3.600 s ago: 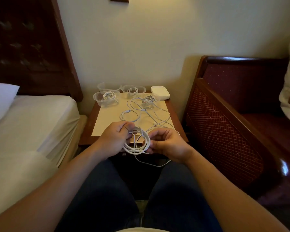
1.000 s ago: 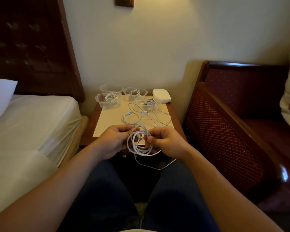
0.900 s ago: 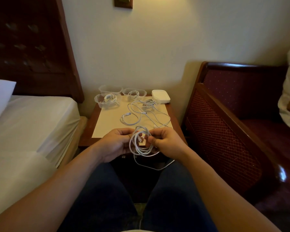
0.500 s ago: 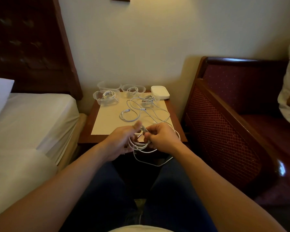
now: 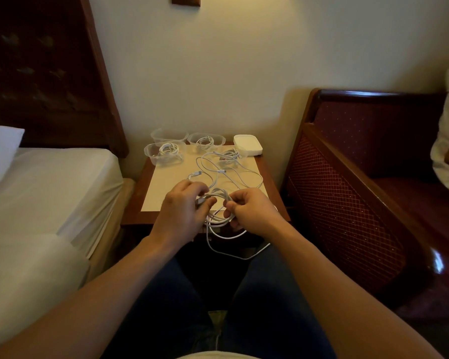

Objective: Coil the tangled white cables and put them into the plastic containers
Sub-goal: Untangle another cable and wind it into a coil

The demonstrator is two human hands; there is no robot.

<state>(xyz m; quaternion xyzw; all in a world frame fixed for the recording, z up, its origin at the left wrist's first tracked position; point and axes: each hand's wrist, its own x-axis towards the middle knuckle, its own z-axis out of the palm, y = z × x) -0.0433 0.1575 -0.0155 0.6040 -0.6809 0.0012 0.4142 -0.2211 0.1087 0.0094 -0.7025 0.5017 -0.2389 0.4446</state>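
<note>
1. Cable, thin, white and glossy, hangs in loose round loops at the near edge of the nightstand, one strand drooping below that edge.
2. More white cables sprawl over the pale mat on the nightstand.
3. Clear plastic tubs with rounded corners line the nightstand's far edge; two hold small coils, and a white lidded box sits beside them.
4. Your left hand curls palm-down, fingers closed on the loops' left side.
5. Your right hand pinches their right side, thumb against fingertips, wrist angled inward.
</note>
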